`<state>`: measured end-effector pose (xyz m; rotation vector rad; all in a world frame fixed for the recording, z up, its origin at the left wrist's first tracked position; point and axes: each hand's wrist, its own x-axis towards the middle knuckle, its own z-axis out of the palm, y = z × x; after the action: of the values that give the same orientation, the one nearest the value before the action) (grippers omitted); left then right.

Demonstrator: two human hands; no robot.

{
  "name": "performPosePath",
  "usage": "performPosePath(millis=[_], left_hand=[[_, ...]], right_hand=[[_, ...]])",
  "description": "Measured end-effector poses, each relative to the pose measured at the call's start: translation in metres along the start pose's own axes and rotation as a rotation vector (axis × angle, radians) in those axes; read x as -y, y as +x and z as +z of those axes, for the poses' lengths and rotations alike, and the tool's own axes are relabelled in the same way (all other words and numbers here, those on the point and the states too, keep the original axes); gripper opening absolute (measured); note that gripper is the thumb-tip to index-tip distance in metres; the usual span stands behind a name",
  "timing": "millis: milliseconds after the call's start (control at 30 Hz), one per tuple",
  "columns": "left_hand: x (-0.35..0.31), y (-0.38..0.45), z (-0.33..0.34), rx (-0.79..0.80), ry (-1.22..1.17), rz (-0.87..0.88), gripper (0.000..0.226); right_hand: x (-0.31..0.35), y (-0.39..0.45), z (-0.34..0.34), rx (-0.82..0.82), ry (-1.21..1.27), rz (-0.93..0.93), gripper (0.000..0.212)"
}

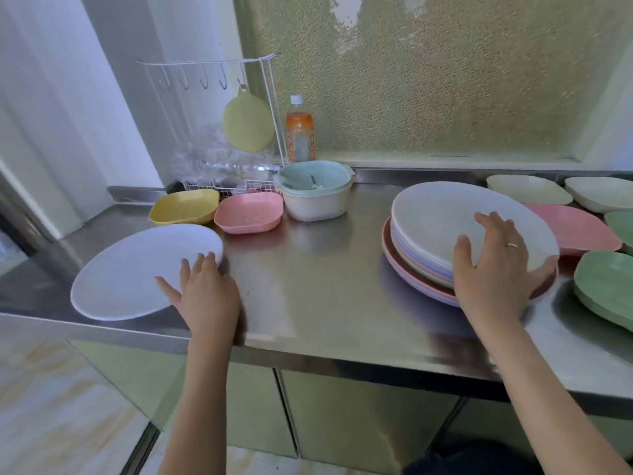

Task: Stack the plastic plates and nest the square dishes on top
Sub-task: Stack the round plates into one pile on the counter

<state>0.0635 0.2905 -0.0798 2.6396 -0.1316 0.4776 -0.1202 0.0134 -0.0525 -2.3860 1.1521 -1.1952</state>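
Observation:
A pale lilac round plate [137, 272] lies at the counter's front left, and my left hand [205, 296] grips its right rim, thumb on top. On the right stands a stack of round plates [418, 265] in pastel colours with a whitish plate [442, 217] tilted on top. My right hand [496, 269] holds that top plate by its near rim, fingers spread over it. A yellow square dish [185, 207] and a pink square dish [248, 217] sit at the back left. More square dishes, cream [527, 190], pink [579, 231] and green [606, 286], lie at the far right.
Nested bowls [315, 193] with a utensil inside stand at the back centre. Behind them are a white wire rack [219, 132] with hooks, a hanging green pad [246, 123] and an orange bottle [299, 132]. The steel counter [308, 286] ends at a front edge above cabinets.

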Motion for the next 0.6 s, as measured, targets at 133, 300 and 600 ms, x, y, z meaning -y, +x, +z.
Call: performPosePath(millis=[133,300,600], left_hand=[[0.011,0.002,-0.003,0.014,0.077,-0.032,0.032],[0.011,0.003,-0.007,-0.062,0.094,-0.050,0.048],[0.009,-0.004,-0.025,-0.287,-0.115,-0.087,0.051]], right_hand=[[0.001,0.000,0.001,-0.003,-0.016,0.018,0.045],[0.002,-0.001,-0.001,0.004,-0.035,0.012,0.043],[0.002,-0.002,0.000,-0.008,-0.052,0.008,0.039]])
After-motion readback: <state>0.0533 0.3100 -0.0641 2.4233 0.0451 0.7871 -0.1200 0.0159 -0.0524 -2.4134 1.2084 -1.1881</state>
